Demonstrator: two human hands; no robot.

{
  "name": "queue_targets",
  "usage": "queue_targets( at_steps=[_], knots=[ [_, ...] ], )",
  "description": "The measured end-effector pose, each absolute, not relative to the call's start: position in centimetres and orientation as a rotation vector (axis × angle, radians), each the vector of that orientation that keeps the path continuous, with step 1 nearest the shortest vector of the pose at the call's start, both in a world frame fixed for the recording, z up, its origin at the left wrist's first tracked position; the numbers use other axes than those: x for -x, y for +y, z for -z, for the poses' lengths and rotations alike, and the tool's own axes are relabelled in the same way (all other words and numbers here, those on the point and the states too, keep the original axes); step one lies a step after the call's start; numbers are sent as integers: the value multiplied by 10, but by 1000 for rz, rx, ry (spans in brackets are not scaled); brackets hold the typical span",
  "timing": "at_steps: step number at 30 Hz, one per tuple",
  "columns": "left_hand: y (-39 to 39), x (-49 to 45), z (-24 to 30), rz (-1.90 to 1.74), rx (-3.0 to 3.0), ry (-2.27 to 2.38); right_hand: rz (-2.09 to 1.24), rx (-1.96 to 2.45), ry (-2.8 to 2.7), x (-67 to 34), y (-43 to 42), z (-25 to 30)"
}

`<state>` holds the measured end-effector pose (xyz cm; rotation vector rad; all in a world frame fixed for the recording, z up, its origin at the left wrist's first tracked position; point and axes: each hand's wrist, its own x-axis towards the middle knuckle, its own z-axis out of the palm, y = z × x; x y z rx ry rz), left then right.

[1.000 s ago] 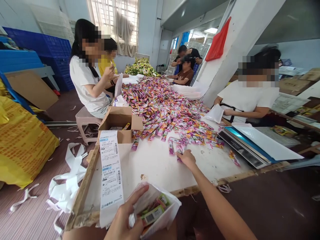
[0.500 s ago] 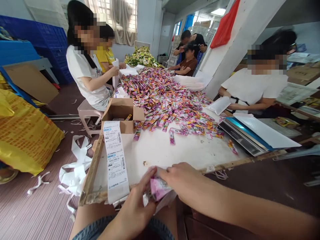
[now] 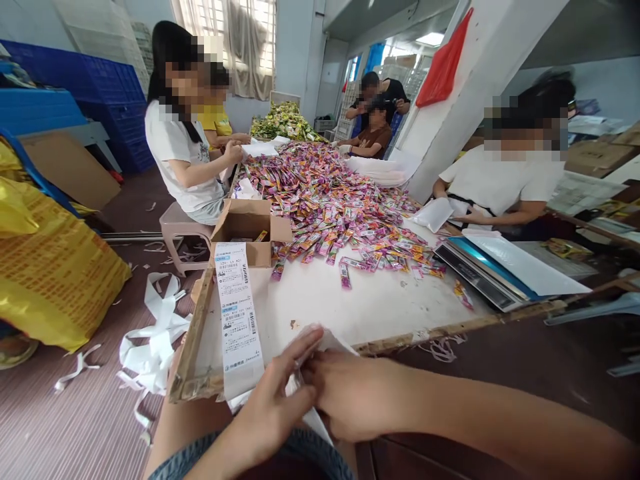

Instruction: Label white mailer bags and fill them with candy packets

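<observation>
Left hand [image 3: 273, 408] clamps the white mailer bag [image 3: 333, 341] from the side, thumb stretched up along its face and fingers wrapped beneath. Right hand [image 3: 353, 397] is curled, fingers pressed together on the bag's mouth; whether it also pinches anything inside is hidden. The bag sits against the near edge of the tabletop [image 3: 325, 303], above the lap. To do this well, I judge the left hand should hold the mouth wide and level while the right hand works toward the bottom corner, so nothing snags on the lip. The label strip [image 3: 238, 313] hangs just beside the left hand and is best left uncreased. Loose sachets [image 3: 320, 207] lie well apart, beyond the cardboard box [image 3: 250, 230], with 1 scale [image 3: 480, 273] at the right.
</observation>
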<state>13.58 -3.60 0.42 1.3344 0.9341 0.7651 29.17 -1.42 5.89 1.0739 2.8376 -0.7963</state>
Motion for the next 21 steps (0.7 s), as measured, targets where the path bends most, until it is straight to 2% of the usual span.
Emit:
queue_targets(
  at_steps=[2, 5, 8, 11, 13, 15, 17, 18, 21],
  knots=[
    [-26, -131, -27, -790, -1257, 907, 796, -1214, 2876, -314, -15, -101],
    [-3, -135, -70, -912, -1360, 853, 568, -1843, 2907, -342, -9, -140],
    [27, -155, -106, -1077, -1606, 723, 462, -2247, 2743, -359, 2, -132],
    [49, -174, -117, -1131, -1866, 536, 554, -2776, 2630, -363, 5, -88],
    [49, -177, -105, -1202, -1948, 530, 932, -3175, 2422, -355, -3, -46],
    [36, -172, -75, -1273, -1891, 692, 1600, -3332, 2042, -337, -18, 1],
    [13, -162, -33, -1321, -1712, 1010, 2152, -3201, 1719, -314, -37, 44],
    [0, -156, -10, -1225, -1582, 1146, 2332, -3071, 1616, -303, -47, 60],
    [-37, -135, 53, -948, -1316, 1323, 2493, -2680, 1551, -283, -73, 85]
  ],
)
